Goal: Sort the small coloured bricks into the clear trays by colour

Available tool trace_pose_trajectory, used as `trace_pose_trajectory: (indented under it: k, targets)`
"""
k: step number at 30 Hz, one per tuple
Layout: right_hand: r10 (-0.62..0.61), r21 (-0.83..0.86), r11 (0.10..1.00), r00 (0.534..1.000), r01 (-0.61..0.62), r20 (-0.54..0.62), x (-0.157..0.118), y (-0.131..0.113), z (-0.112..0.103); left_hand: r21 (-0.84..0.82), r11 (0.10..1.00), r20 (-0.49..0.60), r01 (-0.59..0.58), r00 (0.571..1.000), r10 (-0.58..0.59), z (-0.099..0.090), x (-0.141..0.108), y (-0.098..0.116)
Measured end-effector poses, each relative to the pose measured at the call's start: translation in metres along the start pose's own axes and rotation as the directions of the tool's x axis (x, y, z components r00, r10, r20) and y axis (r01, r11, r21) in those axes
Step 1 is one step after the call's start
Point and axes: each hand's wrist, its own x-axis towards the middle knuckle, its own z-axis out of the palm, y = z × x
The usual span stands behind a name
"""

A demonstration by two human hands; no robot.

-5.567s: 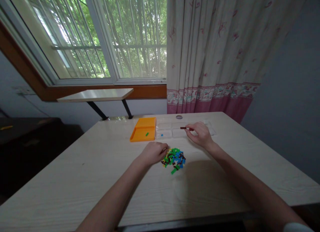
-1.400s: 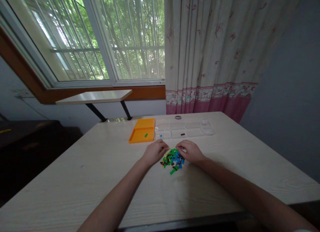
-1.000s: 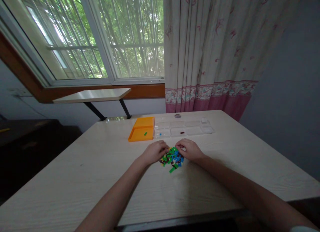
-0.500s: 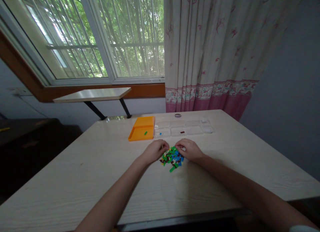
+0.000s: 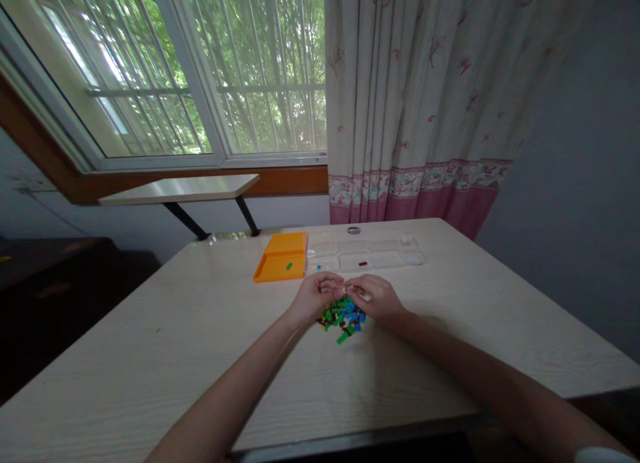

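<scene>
A small heap of tiny building bricks (image 5: 343,314) in green, blue, dark brown, yellow and white lies on the table. Over its far edge my left hand (image 5: 316,298) and my right hand (image 5: 379,296) meet at the fingertips. Both are closed in a pinch around a tiny pale brick (image 5: 345,290), largely covered by the fingers. One longer green brick (image 5: 343,339) sticks out at the near side of the heap.
Behind my hands an orange tray (image 5: 265,274) holds a green brick (image 5: 289,266). Right of it, a clear compartment box (image 5: 387,260) contains a blue piece (image 5: 319,267) and a dark brown brick (image 5: 363,264). A raised shelf (image 5: 185,188) stands at the back left.
My hands have come together from the two sides of the heap. A pale brick now shows between the fingertips. The view has shifted slightly.
</scene>
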Motion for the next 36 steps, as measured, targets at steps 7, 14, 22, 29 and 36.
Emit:
trace_pose_trajectory:
  k: [7, 14, 22, 29, 36]
  targets:
    - [-0.099, -0.030, 0.995, 0.995, 0.098, -0.017, 0.000, 0.000, 0.000, -0.055, 0.998, 0.003, -0.025, 1.000, 0.026, 0.000, 0.000, -0.001]
    - [-0.114, -0.035, 0.993, 0.993, 0.113, -0.037, 0.002, -0.002, -0.002, -0.085, 0.996, -0.012, -0.006, 1.000, 0.005, 0.001, 0.000, -0.002]
    - [-0.078, 0.026, 0.996, 0.993, 0.081, -0.084, 0.001, -0.001, -0.002, -0.120, 0.992, 0.007, 0.034, 0.999, -0.034, 0.006, -0.004, 0.006]
    - [-0.097, 0.024, 0.995, 0.992, 0.099, -0.077, 0.003, -0.001, -0.006, 0.167, 0.983, 0.007, -0.081, 0.997, 0.081, -0.003, -0.001, 0.003]
    - [-0.108, -0.094, 0.992, 0.971, 0.090, -0.215, 0.015, 0.017, -0.045, 0.817, 0.547, 0.127, -0.182, 0.982, 0.138, -0.020, -0.002, 0.007]
